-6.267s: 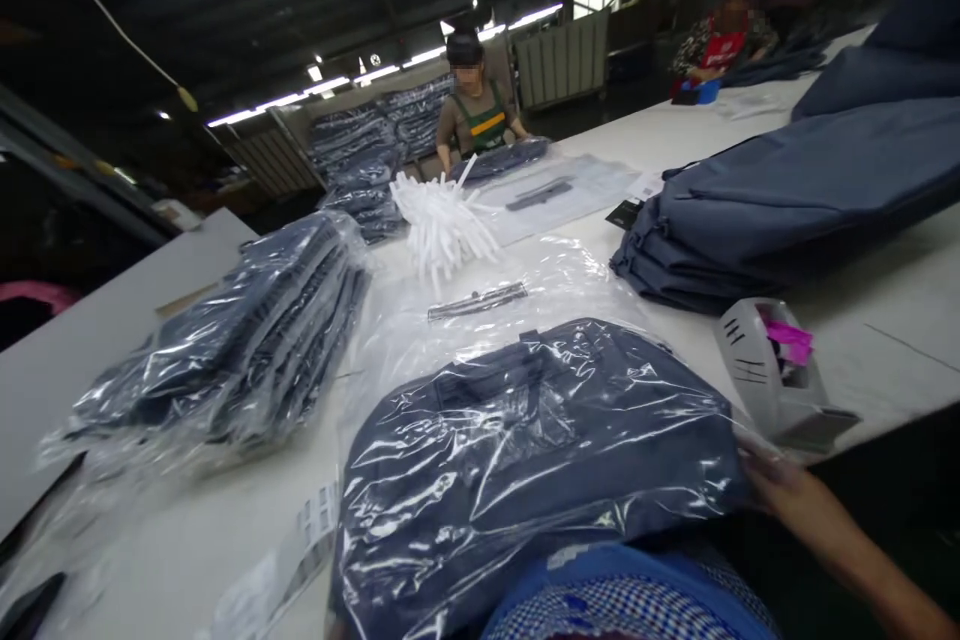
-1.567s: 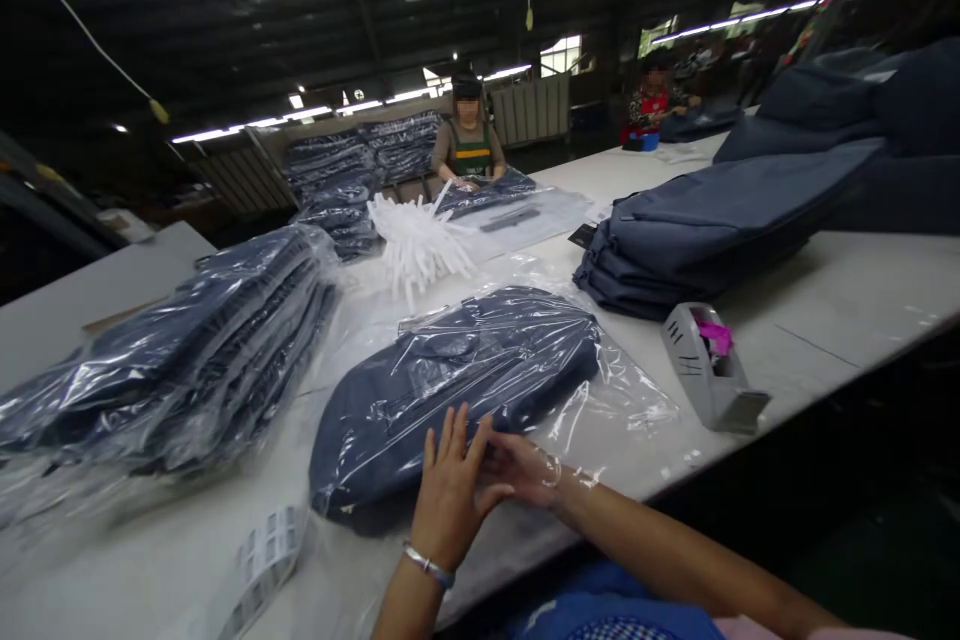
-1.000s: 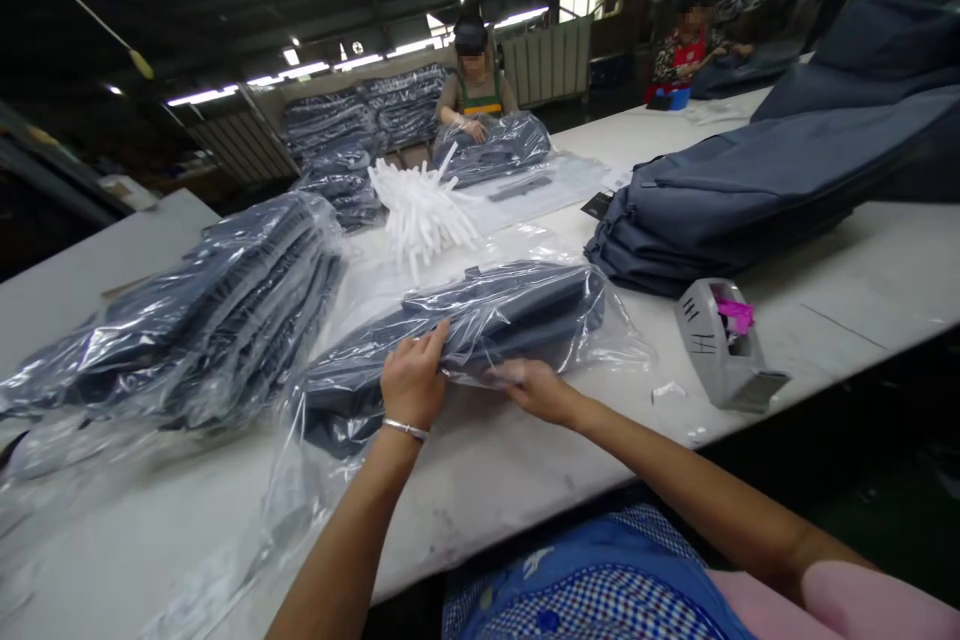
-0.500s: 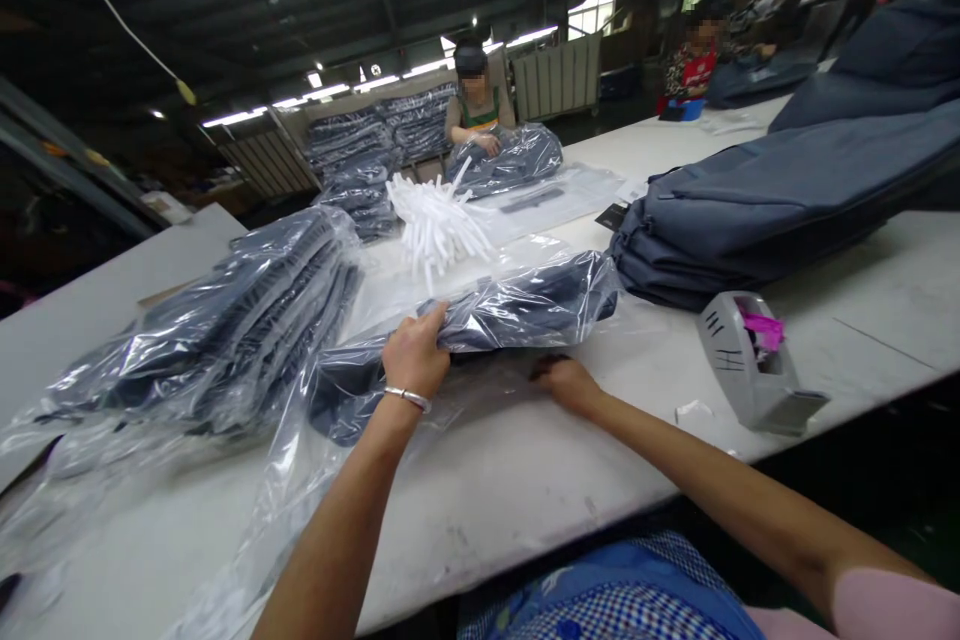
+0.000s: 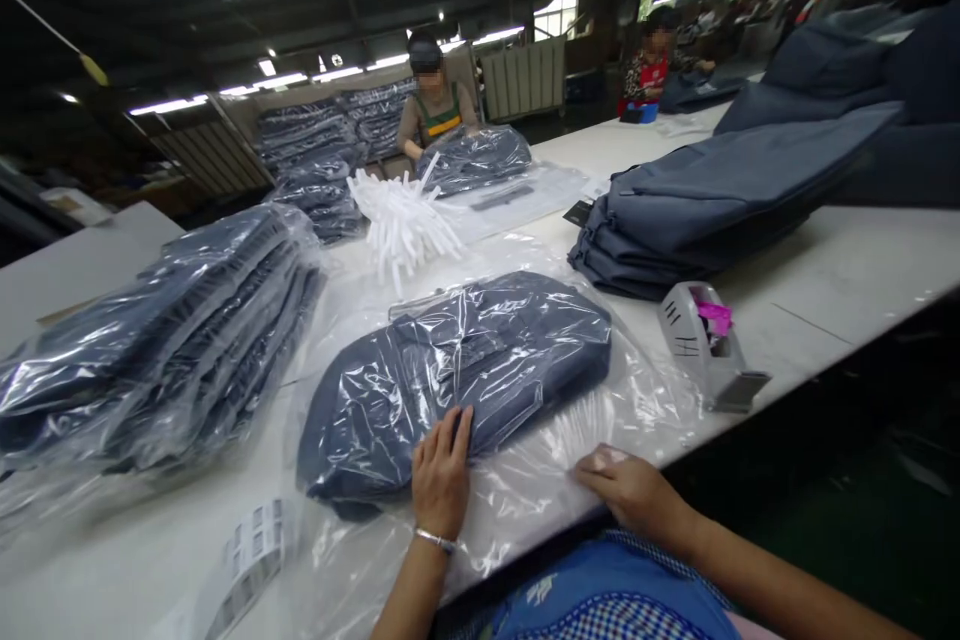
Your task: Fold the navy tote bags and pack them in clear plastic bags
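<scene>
A: What are the two hands doing there?
B: The left hand [image 5: 441, 480] lies on the near edge of the dark-blue bag [image 5: 517, 335], fingers resting, not clenched. The right hand [image 5: 634, 490] pinches a gathered bit of the clear plastic sleeve [image 5: 536, 485] around it.
A: So what could go wrong?
B: The film looks thin, and it creases sharply just beyond the right fingers. Too hard a pull might split it there. And if the left palm presses too lightly, I'd expect the bag to swing round under it.
A: Anything in the way?
B: The tape dispenser [image 5: 705, 350], just past the right hand. Loose film could catch on it, if it's drawn that way.
A: How does the bag lie?
B: Flat on the table [image 5: 847, 290], mostly beyond the left fingers. Its long axis runs slantwise: one end left of that hand and closer to us, the other farther off, up past the right hand. The straighter side faces the hands; the rounded side faces away.
</scene>
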Demonstrator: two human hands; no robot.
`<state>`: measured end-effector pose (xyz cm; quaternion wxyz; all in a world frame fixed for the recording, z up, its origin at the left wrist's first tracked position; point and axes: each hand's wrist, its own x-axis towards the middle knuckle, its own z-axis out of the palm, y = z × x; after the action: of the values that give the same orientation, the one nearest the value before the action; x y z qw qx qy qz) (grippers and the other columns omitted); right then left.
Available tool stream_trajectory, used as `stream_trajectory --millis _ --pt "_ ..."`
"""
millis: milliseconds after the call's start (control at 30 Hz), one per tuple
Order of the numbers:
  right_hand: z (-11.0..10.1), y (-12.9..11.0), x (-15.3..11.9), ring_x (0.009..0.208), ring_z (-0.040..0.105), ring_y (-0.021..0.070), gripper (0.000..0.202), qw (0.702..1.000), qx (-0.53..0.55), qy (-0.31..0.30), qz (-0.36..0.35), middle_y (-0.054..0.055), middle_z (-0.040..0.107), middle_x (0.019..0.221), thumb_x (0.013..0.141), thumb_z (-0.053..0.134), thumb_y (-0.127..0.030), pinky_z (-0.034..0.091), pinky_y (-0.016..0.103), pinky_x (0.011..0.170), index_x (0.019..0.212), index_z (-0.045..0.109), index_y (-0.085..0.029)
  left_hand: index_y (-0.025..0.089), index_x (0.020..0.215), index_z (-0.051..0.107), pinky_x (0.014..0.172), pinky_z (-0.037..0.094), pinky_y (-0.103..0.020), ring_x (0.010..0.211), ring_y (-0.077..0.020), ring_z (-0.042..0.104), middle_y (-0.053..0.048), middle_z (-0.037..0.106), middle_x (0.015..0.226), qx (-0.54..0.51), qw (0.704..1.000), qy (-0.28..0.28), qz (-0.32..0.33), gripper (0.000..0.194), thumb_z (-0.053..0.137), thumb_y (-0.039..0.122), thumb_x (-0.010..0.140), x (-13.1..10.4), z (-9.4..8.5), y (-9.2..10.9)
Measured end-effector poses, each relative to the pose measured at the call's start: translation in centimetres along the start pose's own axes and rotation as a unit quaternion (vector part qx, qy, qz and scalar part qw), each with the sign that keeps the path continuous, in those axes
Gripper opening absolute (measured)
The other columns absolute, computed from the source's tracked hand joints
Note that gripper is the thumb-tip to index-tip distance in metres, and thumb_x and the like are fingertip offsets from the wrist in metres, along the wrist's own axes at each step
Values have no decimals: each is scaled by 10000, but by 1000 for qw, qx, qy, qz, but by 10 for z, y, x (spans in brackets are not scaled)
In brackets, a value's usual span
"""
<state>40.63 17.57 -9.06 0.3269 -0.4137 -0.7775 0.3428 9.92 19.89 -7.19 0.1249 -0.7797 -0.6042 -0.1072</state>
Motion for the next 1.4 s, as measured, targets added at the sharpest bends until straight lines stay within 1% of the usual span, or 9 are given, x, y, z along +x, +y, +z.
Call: stream_trajectory --millis 200,300,400,567,700,900,1033,1200,1400 --pt "-13 -50 -2 947 679 244 317 992 87 -73 -54 65 737 1084 856 651 -192 483 412 912 1134 719 -327 317 1513 262 1108 351 -419 1412 -241 361 -33 329 1569 -20 999 3 40 695 390 63 879 -6 -10 3" --pt "-18 -51 27 1282 519 266 440 995 -38 -1 -97 50 597 1349 890 632 -203 254 511 1153 1307 601 -339 304 1509 273 1120 343 -435 1428 -246 337 -57 314 1572 -15 999 10 35 681 376 48 887 -10 -6 8" --pt "-17 -25 50 1452 254 307 611 969 -216 31 -118 69 363 1540 867 683 -249 108 593 1182 1434 461 -304 273 1506 285 1146 315 -464 1451 -256 289 -80 303 1575 -9 998 40 53 700 374 2 868 -16 -3 11" --pt "-15 14 27 1403 360 321 406 932 -338 4 -132 120 396 1523 869 662 -220 391 531 1092 1273 621 -225 239 1479 358 1197 233 -515 1431 -249 334 -83 383 1538 14 993 93 75 705 354 -60 840 -42 -16 -8" --pt "-30 -14 20 1143 627 214 294 942 -272 67 -182 85 653 1274 942 549 -194 537 378 966 1218 648 -221 186 1383 500 1129 393 -408 1312 -201 505 -51 572 1393 1 985 118 124 642 334 -73 820 -69 -29 -23" --pt "-55 -56 118 1252 551 220 358 914 -303 89 -255 64 598 1356 976 517 -261 413 456 1102 1327 573 -226 250 1227 610 786 591 -256 909 -148 715 9 743 1082 -163 977 -3 141 399 499 150 856 -53 -77 -18" --pt "-57 -29 173 1369 418 280 483 897 -382 62 -213 103 485 1464 976 498 -428 302 520 1149 1398 505 -194 254 1280 579 956 529 -325 1117 -191 649 -33 692 1218 -121 987 100 30 370 549 285 913 -9 -99 -54" --pt "-56 30 165 1397 363 308 512 885 -436 49 -154 93 472 1477 984 446 -463 213 570 1158 1428 474 -209 232 1408 479 1147 280 -558 1376 -318 416 -100 509 1449 -5 993 112 -47 495 513 366 933 -11 -47 -113" --pt "-46 65 141 1418 327 296 538 885 -444 48 -135 69 413 1519 987 418 -455 211 535 1165 1473 414 -224 269 1478 366 1187 210 -503 1408 -264 374 -65 443 1503 -32 993 90 -69 536 470 334 957 -41 15 -125"
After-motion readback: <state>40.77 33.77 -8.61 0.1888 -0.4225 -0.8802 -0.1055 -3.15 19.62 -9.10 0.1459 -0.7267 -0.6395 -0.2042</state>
